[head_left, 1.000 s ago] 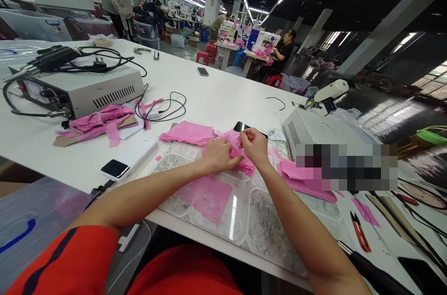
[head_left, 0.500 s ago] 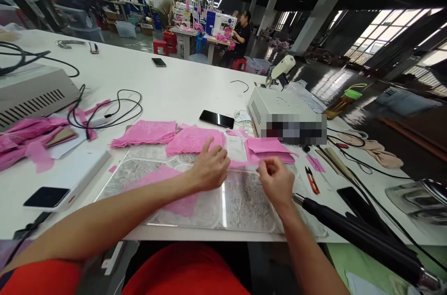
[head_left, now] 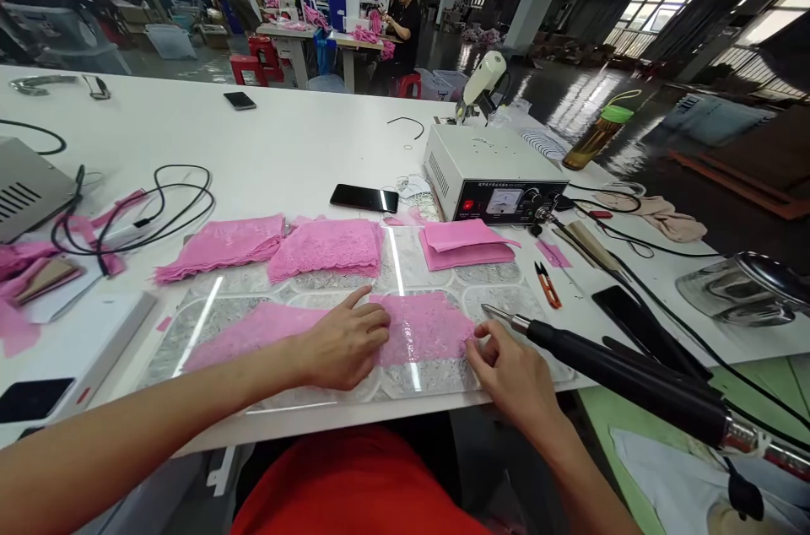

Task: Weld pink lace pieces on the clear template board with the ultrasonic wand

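Observation:
A pink lace piece [head_left: 423, 328] lies flat on the clear patterned mat [head_left: 297, 402], between my two hands. My left hand [head_left: 351, 339] rests palm down over its left end, fingers stretched out. With thumb and forefinger, my right hand [head_left: 506, 362] pinches the right edge of the same piece. Another pink lace piece [head_left: 253, 332] spreads under and left of my left forearm. Just beyond my right hand is a black-handled pen tool [head_left: 588, 358] with a pointed metal tip; whether the hand touches it cannot be told.
Behind the mat sit two stacks of pink lace [head_left: 329, 250] and folded pink fabric [head_left: 465, 244]. A control box [head_left: 494, 168], a phone [head_left: 364, 197], orange thread snips [head_left: 548, 285] and a glass jar [head_left: 727, 290] stand around. Black cables [head_left: 158, 214] lie left. Co-workers [head_left: 402, 33] are far off.
The pink lace strip between my hands now lies spread flat on the mat. Both hands have come down nearer the front edge. The view has turned and tilted somewhat.

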The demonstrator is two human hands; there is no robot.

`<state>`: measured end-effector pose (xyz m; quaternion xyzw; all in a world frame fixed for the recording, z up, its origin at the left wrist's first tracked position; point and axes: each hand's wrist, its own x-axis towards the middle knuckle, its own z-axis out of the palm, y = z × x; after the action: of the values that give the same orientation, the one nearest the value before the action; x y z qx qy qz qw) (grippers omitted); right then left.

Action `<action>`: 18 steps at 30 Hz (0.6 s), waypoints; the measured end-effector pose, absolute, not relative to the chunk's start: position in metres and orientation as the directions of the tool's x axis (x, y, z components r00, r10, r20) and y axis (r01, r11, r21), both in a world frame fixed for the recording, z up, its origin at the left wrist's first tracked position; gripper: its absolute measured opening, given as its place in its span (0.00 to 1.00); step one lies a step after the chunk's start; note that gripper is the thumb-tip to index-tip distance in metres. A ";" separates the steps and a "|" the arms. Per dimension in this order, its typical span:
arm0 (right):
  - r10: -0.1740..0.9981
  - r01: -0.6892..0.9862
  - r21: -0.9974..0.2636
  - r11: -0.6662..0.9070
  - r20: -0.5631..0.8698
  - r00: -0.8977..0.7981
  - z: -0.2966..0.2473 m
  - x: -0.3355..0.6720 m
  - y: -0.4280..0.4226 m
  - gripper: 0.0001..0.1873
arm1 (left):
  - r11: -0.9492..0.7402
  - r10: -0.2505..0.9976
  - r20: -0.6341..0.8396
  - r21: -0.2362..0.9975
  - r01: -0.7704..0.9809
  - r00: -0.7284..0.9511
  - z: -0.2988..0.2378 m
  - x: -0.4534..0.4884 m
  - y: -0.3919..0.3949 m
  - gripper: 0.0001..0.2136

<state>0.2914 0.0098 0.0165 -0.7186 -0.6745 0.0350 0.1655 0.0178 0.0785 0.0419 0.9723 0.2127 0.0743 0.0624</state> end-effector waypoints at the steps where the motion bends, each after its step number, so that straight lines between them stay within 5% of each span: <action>1: 0.983 0.971 -0.238 -0.030 0.168 0.071 0.016 0.292 0.011 0.06 | -0.902 0.421 0.106 0.153 0.403 0.901 0.043 0.018 0.080 0.07; 5: 0.979 0.990 -0.114 -0.085 0.174 0.104 0.014 0.297 0.014 0.06 | -0.899 0.421 0.057 0.158 0.409 0.905 0.049 0.020 0.084 0.06; 14: 0.934 0.987 -0.154 0.039 0.356 0.019 0.006 0.295 0.013 0.08 | -0.926 0.360 0.091 0.157 0.343 0.929 0.049 0.027 0.086 0.07; 18: 0.911 0.942 -0.294 0.160 0.412 -0.026 0.018 0.291 0.024 0.09 | -0.828 0.520 0.100 0.304 0.471 0.849 0.058 0.047 0.110 0.09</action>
<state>0.2914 0.0241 0.0184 -0.6472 -0.7157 -0.0300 0.2606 0.0472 0.1103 0.0575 0.9518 0.2602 0.0896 0.1354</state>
